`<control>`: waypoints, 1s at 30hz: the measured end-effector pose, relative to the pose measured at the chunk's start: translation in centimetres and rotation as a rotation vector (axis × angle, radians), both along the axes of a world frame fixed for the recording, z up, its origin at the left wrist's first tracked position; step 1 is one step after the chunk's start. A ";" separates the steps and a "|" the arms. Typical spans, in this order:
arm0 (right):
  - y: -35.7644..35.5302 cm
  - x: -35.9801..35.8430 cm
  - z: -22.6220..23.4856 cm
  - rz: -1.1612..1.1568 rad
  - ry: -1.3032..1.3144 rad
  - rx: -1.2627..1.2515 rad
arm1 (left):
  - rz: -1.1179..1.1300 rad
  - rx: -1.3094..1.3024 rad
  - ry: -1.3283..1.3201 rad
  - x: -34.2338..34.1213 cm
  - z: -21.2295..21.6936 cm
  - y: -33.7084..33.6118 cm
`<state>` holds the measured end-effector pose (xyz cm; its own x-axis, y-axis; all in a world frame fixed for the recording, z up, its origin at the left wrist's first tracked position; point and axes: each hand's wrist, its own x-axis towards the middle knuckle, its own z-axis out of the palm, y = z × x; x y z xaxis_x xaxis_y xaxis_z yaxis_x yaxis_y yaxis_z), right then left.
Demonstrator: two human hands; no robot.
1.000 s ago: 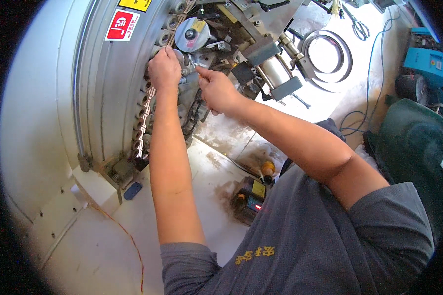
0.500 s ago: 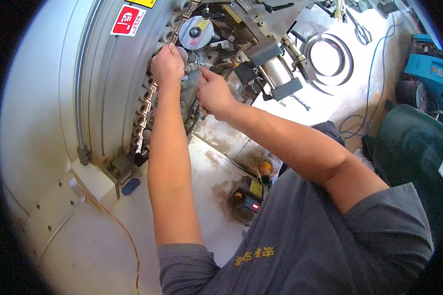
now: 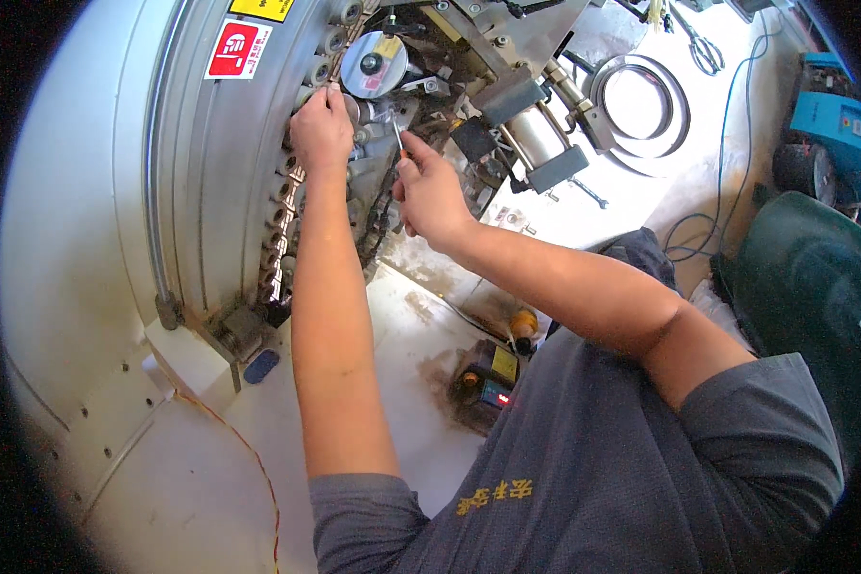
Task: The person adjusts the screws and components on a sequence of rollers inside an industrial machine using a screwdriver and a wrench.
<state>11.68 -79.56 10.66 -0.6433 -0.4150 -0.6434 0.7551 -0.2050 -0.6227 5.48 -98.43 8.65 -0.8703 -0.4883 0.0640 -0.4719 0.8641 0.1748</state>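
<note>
My left hand (image 3: 321, 132) is up at the machine, its fingers closed around a small part by the row of rollers; what they hold is hidden. Just right of those fingers is a round grey metal piece (image 3: 352, 109). My right hand (image 3: 433, 193) grips a slim tool with a bright metal shaft (image 3: 397, 132); a bit of orange shows where it enters the fingers. The shaft points up toward the machine's metal fittings, and I cannot tell whether its tip touches them. Above both hands sits a silver disc (image 3: 374, 67) with a black knob at its centre.
A chain (image 3: 285, 230) runs down beside the grey machine panel (image 3: 220, 191). Right of my hands stands a cylinder with dark end blocks (image 3: 536, 134). Metal rings (image 3: 681, 115), scissors (image 3: 706, 55) and a wrench (image 3: 588, 194) lie beyond. A box with a red display (image 3: 488, 392) sits below.
My right hand has moved slightly right and down, drawing the tool away from my left hand. The left hand stays at about the same spot on the machine.
</note>
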 end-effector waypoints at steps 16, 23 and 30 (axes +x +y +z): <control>0.5 0.4 -1.9 0.152 0.328 0.106 | 0.146 -0.108 -0.005 -0.4 -0.1 0.2; 0.5 -2.1 -1.7 0.268 0.299 0.065 | 0.106 -0.104 0.031 -0.3 -0.5 -0.2; -0.1 -2.7 -2.0 0.283 0.290 0.054 | 0.023 -0.121 0.082 -0.3 -0.7 -0.7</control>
